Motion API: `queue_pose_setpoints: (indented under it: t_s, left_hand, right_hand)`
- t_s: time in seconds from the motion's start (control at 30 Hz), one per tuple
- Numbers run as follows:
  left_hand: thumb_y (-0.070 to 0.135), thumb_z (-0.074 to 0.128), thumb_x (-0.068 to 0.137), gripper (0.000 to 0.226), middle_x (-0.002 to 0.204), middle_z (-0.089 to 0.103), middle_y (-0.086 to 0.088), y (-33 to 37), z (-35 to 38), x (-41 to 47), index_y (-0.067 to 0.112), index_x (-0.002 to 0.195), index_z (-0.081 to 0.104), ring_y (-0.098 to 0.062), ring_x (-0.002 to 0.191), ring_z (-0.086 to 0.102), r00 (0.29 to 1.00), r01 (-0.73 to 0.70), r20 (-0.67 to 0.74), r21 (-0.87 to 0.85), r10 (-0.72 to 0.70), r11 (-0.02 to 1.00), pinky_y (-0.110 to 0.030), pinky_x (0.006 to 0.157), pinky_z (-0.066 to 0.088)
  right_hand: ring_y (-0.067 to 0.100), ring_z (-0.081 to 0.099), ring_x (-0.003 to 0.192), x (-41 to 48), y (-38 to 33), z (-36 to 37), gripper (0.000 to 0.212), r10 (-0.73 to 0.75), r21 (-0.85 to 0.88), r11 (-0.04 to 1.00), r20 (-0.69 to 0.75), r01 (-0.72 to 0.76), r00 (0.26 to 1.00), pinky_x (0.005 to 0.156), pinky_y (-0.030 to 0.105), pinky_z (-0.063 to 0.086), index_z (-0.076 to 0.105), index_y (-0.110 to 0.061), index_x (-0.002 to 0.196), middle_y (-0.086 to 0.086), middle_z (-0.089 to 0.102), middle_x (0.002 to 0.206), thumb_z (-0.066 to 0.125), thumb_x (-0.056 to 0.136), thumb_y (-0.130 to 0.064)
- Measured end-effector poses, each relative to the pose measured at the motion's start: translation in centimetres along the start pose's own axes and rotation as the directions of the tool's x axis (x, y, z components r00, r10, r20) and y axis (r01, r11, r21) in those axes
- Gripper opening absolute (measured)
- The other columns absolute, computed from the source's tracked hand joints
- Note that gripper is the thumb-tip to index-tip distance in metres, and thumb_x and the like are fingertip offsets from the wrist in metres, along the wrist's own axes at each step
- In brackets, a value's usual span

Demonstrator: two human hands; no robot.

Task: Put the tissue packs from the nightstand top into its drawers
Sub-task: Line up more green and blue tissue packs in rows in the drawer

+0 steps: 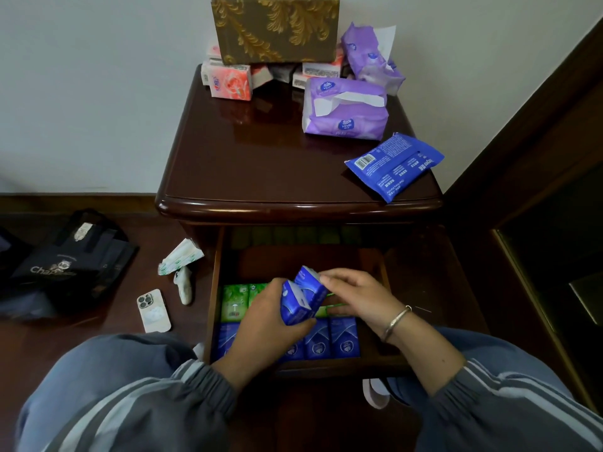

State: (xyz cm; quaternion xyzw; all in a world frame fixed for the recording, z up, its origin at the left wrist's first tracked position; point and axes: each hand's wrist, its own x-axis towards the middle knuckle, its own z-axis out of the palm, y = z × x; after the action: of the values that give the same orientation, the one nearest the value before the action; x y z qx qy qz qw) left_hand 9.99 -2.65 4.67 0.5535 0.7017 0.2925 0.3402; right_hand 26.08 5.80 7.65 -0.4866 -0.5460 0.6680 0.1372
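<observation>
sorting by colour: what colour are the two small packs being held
The held packs are blue; head view.

Patterned box (274, 27) cropped at top, pink packs (230, 81) partly hidden beneath it

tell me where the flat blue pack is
In the head view the flat blue pack lies on the nightstand top at its front right corner, near the purple tissue pack.
</observation>
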Motion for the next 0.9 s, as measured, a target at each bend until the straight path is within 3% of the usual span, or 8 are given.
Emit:
queue_pose_setpoints:
  t_s: [0.17, 0.27, 0.4, 0.57, 0.63, 0.7, 0.8, 0.9]
  left_hand:
    - [0.041, 0.077, 0.069, 0.056, 0.102, 0.054, 0.015, 0.3, -0.5, -0.1, 0.03, 0.113, 0.044, -0.002, 0.092, 0.054, 0.997, -0.051, -0.063, 0.014, 0.052, 0.999, -0.018, 0.075, 0.046]
    - [0.041, 0.077, 0.069, 0.056, 0.101, 0.055, 0.014, 0.5, -0.6, -0.1, 0.027, 0.113, 0.045, -0.003, 0.089, 0.055, 0.995, -0.068, -0.07, 0.047, 0.071, 0.997, -0.019, 0.074, 0.049]
    - [0.048, 0.073, 0.067, 0.058, 0.1, 0.054, 0.012, 0.6, -0.2, -0.2, 0.023, 0.112, 0.046, -0.005, 0.089, 0.055, 0.986, -0.141, -0.062, 0.206, 0.157, 0.968, -0.018, 0.073, 0.046]
    - [0.059, 0.075, 0.061, 0.102, 0.136, 0.042, 0.004, 0.2, 0.6, -0.5, 0.016, 0.141, 0.027, -0.014, 0.124, 0.043, 0.971, -0.155, 0.215, 0.218, 0.108, 0.964, -0.026, 0.103, 0.037]
    - [0.064, 0.071, 0.065, 0.109, 0.145, 0.032, 0.004, -0.3, 0.2, -0.2, 0.018, 0.148, 0.018, -0.015, 0.133, 0.034, 0.966, -0.14, 0.248, 0.287, 0.067, 0.948, -0.033, 0.111, 0.031]
    - [0.059, 0.065, 0.075, 0.094, 0.145, 0.032, 0.001, -1.1, -0.7, 0.2, 0.018, 0.147, 0.021, -0.019, 0.133, 0.034, 0.99, -0.051, 0.143, 0.406, -0.008, 0.912, -0.035, 0.11, 0.032]
    - [0.053, 0.06, 0.082, 0.075, 0.138, 0.037, -0.004, -2.4, -2.2, 0.9, 0.017, 0.14, 0.03, -0.026, 0.129, 0.038, 0.975, 0.207, -0.049, 0.54, -0.215, 0.816, -0.041, 0.103, 0.036]
    - [0.049, 0.06, 0.083, 0.073, 0.137, 0.036, -0.01, -3.6, -3.2, 1.0, 0.011, 0.138, 0.03, -0.032, 0.129, 0.037, 0.903, 0.412, -0.118, 0.51, -0.413, 0.755, -0.046, 0.101, 0.037]
  right_hand:
    - [0.011, 0.064, 0.103, -0.7, -0.4, 0.7, 0.019, 0.038, 0.07, 0.997, 0.084, -0.044, 0.996, 0.077, 0.023, 0.056, 0.061, -0.028, 0.109, -0.001, 0.065, 0.114, 0.054, 0.092, -0.02]
    - [0.011, 0.064, 0.102, -1.0, -0.6, 1.5, 0.016, 0.057, 0.051, 0.997, 0.109, -0.063, 0.992, 0.078, 0.022, 0.056, 0.063, -0.028, 0.105, -0.001, 0.066, 0.111, 0.052, 0.093, -0.031]
    - [0.014, 0.067, 0.1, -0.9, -0.1, 2.1, 0.046, 0.078, -0.079, 0.994, 0.112, -0.07, 0.991, 0.09, 0.033, 0.055, 0.058, -0.02, 0.114, 0.002, 0.069, 0.108, 0.069, 0.077, -0.044]
    - [0.017, 0.066, 0.095, -0.1, 0.6, -0.7, 0.036, 0.123, -0.304, 0.946, 0.004, -0.116, 0.992, 0.087, 0.034, 0.055, 0.064, -0.022, 0.108, 0.002, 0.068, 0.104, 0.074, 0.073, -0.022]
    - [0.021, 0.063, 0.101, 0.2, 0.8, -4.1, 0.039, 0.102, -0.464, 0.872, -0.135, -0.154, 0.986, 0.092, 0.04, 0.051, 0.066, -0.018, 0.112, 0.004, 0.067, 0.109, 0.071, 0.074, -0.017]
    - [0.021, 0.062, 0.102, 0.5, 1.5, -7.1, 0.038, 0.071, -0.625, 0.752, -0.243, -0.212, 0.968, 0.092, 0.032, 0.049, 0.067, -0.018, 0.112, 0.005, 0.068, 0.111, 0.069, 0.074, -0.014]
    - [0.019, 0.061, 0.1, 1.0, 2.8, -8.1, 0.033, 0.145, -0.812, 0.527, -0.205, -0.251, 0.968, 0.08, 0.024, 0.045, 0.068, -0.019, 0.108, 0.004, 0.067, 0.111, 0.066, 0.075, -0.021]
    - [0.02, 0.058, 0.107, 2.2, 3.8, -7.2, 0.04, 0.225, -0.886, 0.416, -0.12, -0.206, 0.967, 0.083, 0.023, 0.044, 0.061, -0.017, 0.119, 0.006, 0.06, 0.121, 0.062, 0.08, -0.027]
